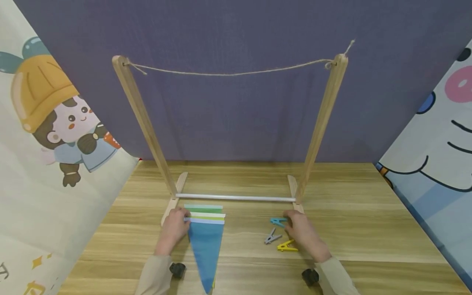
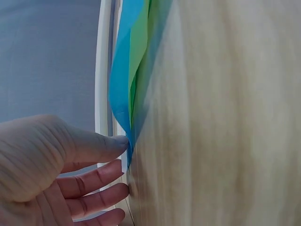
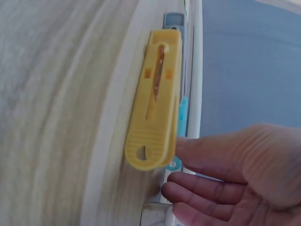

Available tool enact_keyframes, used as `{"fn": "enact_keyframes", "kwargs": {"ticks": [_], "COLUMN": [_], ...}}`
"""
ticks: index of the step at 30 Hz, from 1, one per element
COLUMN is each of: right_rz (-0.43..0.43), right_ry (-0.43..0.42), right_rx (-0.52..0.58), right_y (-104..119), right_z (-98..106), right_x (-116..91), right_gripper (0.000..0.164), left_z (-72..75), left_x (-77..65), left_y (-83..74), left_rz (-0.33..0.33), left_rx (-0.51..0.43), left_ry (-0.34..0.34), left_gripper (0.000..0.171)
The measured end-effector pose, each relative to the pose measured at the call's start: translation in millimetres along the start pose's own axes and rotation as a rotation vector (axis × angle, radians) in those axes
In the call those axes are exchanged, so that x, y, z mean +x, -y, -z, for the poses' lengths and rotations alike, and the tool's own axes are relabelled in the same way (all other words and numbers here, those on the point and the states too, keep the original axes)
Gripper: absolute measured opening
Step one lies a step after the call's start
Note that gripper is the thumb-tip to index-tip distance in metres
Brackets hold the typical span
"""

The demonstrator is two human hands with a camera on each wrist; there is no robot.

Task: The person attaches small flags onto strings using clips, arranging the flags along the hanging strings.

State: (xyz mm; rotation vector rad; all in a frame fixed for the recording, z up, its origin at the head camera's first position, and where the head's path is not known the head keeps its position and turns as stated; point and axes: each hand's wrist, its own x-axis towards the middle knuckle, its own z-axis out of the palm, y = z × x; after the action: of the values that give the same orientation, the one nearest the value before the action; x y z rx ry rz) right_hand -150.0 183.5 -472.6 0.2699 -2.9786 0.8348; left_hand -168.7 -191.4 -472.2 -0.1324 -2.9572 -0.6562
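From where I stand, the left hand (image 1: 174,225) pinches the left corner of the blue pennant (image 1: 206,250), which tops a stack on the table (image 1: 248,262) before the wooden stand (image 1: 146,130). The pale bands sit staggered, perhaps so each edge is easy to find. The right hand (image 1: 304,232) has thumb and finger at the handle end of the turquoise clothespin (image 1: 277,221); I can't tell whether they grip it, since from the wrist the yellow clothespin (image 1: 286,246) blocks the contact (it looms large there). The grey clothespin (image 1: 270,238) lies near too, the cluster seemingly handy to that side. Most of the lower pennants are covered, their bands alone showing clearly.
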Motion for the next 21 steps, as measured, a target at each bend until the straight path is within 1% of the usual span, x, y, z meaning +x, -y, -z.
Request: {"fn": "enact_keyframes", "kwargs": {"ticks": [7, 11, 13, 16, 21], "right_rz": [-0.002, 0.0, -0.003, -0.005, 0.011], "right_ry": [0.007, 0.002, 0.003, 0.006, -0.003], "right_rx": [-0.041, -0.067, -0.078, -0.096, -0.121], "right_y": [-2.1, -1.9, -1.1, 0.2, 1.1], "right_z": [-2.5, -3.0, -2.6, -2.1, -2.3], "right_x": [2.8, 3.8, 4.0, 4.1, 4.8], "right_gripper": [0.023, 0.02, 0.019, 0.018, 0.018], "left_z": [-0.5, -1.3, -2.3, -3.7, -3.3], "left_x": [2.2, 3.7, 5.2, 7.8, 9.9], "left_y": [1.7, 2.9, 4.1, 4.9, 3.4], "left_rz": [-0.042, -0.077, -0.1, -0.115, -0.143], "left_rx": [0.013, 0.032, 0.055, 0.097, 0.145], "left_ry": [0.01, 0.025, 0.037, 0.063, 0.071], "left_gripper": [0.011, 0.013, 0.014, 0.017, 0.018]}}
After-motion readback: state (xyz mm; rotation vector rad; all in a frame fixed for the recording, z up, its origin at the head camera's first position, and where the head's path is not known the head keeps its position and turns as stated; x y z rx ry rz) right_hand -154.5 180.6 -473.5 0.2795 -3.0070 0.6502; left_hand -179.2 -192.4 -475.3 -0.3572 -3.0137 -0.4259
